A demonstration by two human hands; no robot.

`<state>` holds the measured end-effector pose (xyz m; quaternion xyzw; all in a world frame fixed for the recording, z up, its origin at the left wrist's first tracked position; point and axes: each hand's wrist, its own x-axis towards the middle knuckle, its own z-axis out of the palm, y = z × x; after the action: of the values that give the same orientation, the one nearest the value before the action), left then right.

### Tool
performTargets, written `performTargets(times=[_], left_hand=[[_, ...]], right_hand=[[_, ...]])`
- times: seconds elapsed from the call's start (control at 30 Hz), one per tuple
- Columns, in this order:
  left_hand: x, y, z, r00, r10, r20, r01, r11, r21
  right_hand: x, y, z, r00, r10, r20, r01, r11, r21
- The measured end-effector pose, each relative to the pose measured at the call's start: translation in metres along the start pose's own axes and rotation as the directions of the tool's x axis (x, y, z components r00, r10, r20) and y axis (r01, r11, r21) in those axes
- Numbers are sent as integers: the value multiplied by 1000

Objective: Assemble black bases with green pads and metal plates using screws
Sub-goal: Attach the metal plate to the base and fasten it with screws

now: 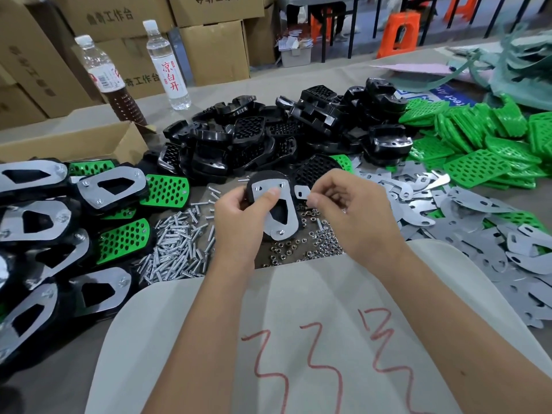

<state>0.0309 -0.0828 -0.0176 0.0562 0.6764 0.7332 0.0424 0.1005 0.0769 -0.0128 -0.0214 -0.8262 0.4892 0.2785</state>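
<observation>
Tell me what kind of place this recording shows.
Likely a small factory assembly bench: bulk piles of black bases, green pads and screws, with stacked cardboard cartons behind.

I count two bottles (135,70) behind the piles, two orange stools (398,32) farther back, and one open cardboard box (74,143). Bases, pads, plates, screws: too many to count.
</observation>
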Motion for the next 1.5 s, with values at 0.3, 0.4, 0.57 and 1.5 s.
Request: performTargets(times=[0.3, 0.4, 0.57, 1.5], left_hand=[[-7, 2, 2, 978, -62, 197, 48, 996, 72], [-6, 2, 2, 975, -75, 211, 64, 996, 59], [-5, 1, 2, 970, -71, 231, 58, 996, 62], [-10, 4, 3, 957, -106, 269, 121, 992, -37]], right_hand=[[-1, 0, 4, 998, -6, -56, 13, 992, 125], [-2, 0, 5, 999, -18, -45, 24, 991, 129], [-1, 1, 4, 998, -41, -47, 48, 987, 151], [3, 9, 6, 996, 53, -74, -34, 970, 240]])
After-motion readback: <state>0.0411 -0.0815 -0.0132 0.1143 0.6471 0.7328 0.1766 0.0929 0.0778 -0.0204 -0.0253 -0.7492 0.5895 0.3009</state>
